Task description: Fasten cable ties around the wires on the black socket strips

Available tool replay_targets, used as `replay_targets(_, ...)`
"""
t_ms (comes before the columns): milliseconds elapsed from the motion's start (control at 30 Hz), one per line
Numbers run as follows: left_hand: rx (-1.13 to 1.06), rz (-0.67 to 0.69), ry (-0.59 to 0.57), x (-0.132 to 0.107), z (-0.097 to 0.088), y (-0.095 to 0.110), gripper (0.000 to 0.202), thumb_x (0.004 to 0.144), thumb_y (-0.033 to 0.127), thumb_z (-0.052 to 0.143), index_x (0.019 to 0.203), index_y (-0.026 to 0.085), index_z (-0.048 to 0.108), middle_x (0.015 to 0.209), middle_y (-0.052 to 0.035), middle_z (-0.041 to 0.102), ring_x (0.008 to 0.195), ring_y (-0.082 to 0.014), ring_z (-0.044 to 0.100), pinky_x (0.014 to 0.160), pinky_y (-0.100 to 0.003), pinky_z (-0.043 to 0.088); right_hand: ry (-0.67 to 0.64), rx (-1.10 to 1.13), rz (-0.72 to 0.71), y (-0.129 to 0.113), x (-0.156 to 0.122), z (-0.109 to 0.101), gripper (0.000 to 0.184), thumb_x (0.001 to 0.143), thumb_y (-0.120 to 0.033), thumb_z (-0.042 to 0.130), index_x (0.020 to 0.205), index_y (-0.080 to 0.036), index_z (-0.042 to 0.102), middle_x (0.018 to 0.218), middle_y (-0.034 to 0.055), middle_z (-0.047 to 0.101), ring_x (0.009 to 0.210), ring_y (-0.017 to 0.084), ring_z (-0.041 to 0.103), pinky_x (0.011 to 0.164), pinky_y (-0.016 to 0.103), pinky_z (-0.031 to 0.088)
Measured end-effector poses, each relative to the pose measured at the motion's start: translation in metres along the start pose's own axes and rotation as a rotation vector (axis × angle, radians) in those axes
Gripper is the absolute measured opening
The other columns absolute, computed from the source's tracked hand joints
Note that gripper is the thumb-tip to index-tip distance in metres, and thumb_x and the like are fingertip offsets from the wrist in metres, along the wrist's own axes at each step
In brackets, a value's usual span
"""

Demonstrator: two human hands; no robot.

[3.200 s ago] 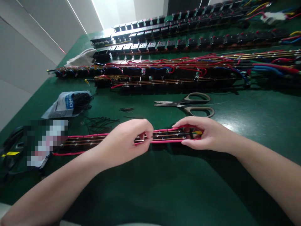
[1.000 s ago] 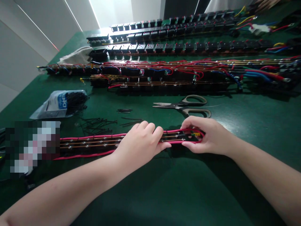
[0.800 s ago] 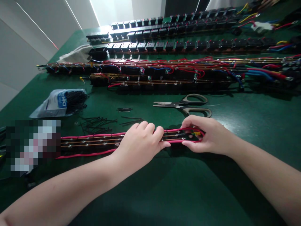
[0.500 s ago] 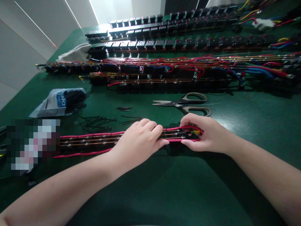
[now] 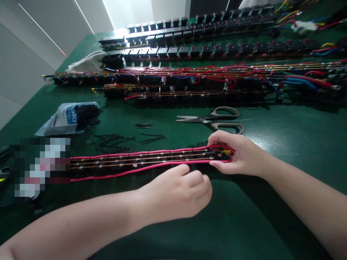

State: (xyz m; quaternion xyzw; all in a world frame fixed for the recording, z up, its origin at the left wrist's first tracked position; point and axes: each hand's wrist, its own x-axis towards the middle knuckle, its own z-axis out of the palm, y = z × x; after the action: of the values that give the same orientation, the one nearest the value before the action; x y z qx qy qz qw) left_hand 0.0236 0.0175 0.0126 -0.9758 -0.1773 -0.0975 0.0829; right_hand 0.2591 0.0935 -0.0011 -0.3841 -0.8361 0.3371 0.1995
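Observation:
A long black socket strip [image 5: 108, 168] with several copper rods and solder joints lies across the table in front of me. A red wire [image 5: 101, 177] runs along both long sides and loops round the right end. My right hand [image 5: 226, 153] grips that end, thumb on the near side and fingers on the far side, the loop bending against the palm. A yellow-green bit shows inside the loop. Just below the strip, my left hand [image 5: 187, 191] is closed with curled fingers, close to the near stretch of wire. What it holds, if anything, is hidden.
Scissors [image 5: 210, 119] lie beyond the strip. Loose black cable ties [image 5: 111, 142] and a bag of cable ties [image 5: 70, 117] are at the left. Behind stand rows of wired socket strips [image 5: 189, 77] and a white cloth [image 5: 86, 61]. A blurred patch covers the strip's left end.
My left hand has let go of the strip's middle and moved down and right to the near side, its fingers curling. My right hand stays on the right end.

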Motion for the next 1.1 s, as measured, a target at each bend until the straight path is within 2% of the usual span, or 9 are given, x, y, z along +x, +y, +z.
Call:
replay_targets(100,0.011,-0.021,-0.016,-0.001,0.003,-0.002,0.026,0.101,0.014,0.047,0.117,0.008,0.066,0.102,-0.0087,0.066,0.081,-0.0166,0.054,0.062,-0.032,0.041,-0.022,-0.006,-0.012,0.001,0.001,-0.001,0.025,0.074,-0.036,0.07,0.091,-0.024,0.056,0.078,-0.0007,0.064,0.063,0.017,0.061,0.056,0.028,0.048)
replay_targets(367,-0.05,-0.032,-0.016,-0.002,0.002,-0.001,0.019,0.1,0.013,0.047,0.089,0.014,0.062,0.078,-0.004,0.056,0.072,-0.0161,0.053,0.059,-0.031,0.037,0.017,0.012,-0.003,0.002,0.0,0.001,0.024,0.074,-0.035,0.071,0.091,-0.023,0.057,0.078,0.0001,0.065,0.064,0.017,0.06,0.058,0.029,0.047)
replay_targets(533,-0.099,-0.071,-0.006,-0.002,0.003,0.0,0.013,0.099,0.012,0.048,0.091,0.016,0.058,0.076,-0.0025,0.058,0.069,-0.0158,0.052,0.059,-0.03,0.039,0.004,-0.002,-0.063,0.005,0.0,0.001,0.025,0.074,-0.033,0.071,0.091,-0.022,0.056,0.077,-0.0007,0.065,0.062,0.016,0.06,0.055,0.026,0.048)
replay_targets(600,-0.166,-0.075,0.077,-0.002,0.005,-0.003,0.011,0.099,0.013,0.049,0.096,0.017,0.058,0.081,-0.0026,0.063,0.071,-0.0158,0.053,0.062,-0.031,0.042,-0.002,-0.012,-0.082,0.005,0.001,0.0,0.025,0.075,-0.033,0.072,0.092,-0.022,0.057,0.077,-0.0007,0.065,0.061,0.015,0.06,0.054,0.026,0.048)
replay_targets(667,-0.27,-0.098,0.223,-0.003,0.007,-0.007,0.008,0.098,0.013,0.051,0.099,0.018,0.058,0.087,-0.0025,0.068,0.075,-0.0155,0.056,0.067,-0.031,0.046,0.002,-0.01,-0.083,0.004,0.0,0.0,0.025,0.075,-0.033,0.072,0.092,-0.022,0.057,0.078,-0.0005,0.065,0.061,0.015,0.06,0.054,0.026,0.048)
replay_targets(767,-0.448,-0.239,0.466,-0.003,0.009,-0.014,0.01,0.093,0.009,0.057,0.091,0.019,0.054,0.088,-0.0013,0.07,0.078,-0.0131,0.061,0.073,-0.029,0.049,0.013,0.023,-0.065,0.002,-0.002,0.001,0.025,0.076,-0.033,0.072,0.093,-0.021,0.058,0.079,-0.0006,0.065,0.062,0.015,0.061,0.054,0.026,0.049)
replay_targets(833,-0.533,-0.339,0.568,-0.001,0.009,-0.018,0.018,0.088,0.004,0.06,0.084,0.019,0.05,0.084,-0.0002,0.07,0.077,-0.0111,0.063,0.073,-0.026,0.05,0.021,0.041,-0.065,0.003,-0.003,0.001,0.026,0.077,-0.034,0.072,0.096,-0.021,0.059,0.081,-0.0002,0.066,0.063,0.015,0.062,0.055,0.026,0.05)
replay_targets(967,-0.592,-0.386,0.643,0.002,0.007,-0.02,0.023,0.085,0.002,0.063,0.081,0.019,0.049,0.08,-0.0002,0.07,0.076,-0.0104,0.065,0.072,-0.024,0.051,0.06,-0.04,-0.207,0.006,-0.001,0.002,0.033,0.078,-0.034,0.075,0.106,-0.022,0.06,0.093,0.0042,0.069,0.076,0.019,0.066,0.064,0.031,0.056)
replay_targets(1100,-0.613,-0.408,0.648,0.002,0.006,-0.019,0.021,0.086,0.003,0.062,0.082,0.019,0.05,0.08,-0.0003,0.07,0.077,-0.0104,0.065,0.074,-0.025,0.051,0.224,-0.243,-0.429,-0.005,0.001,0.003,0.031,0.081,-0.035,0.076,0.105,-0.021,0.063,0.106,0.0109,0.069,0.097,0.027,0.066,0.084,0.043,0.056)
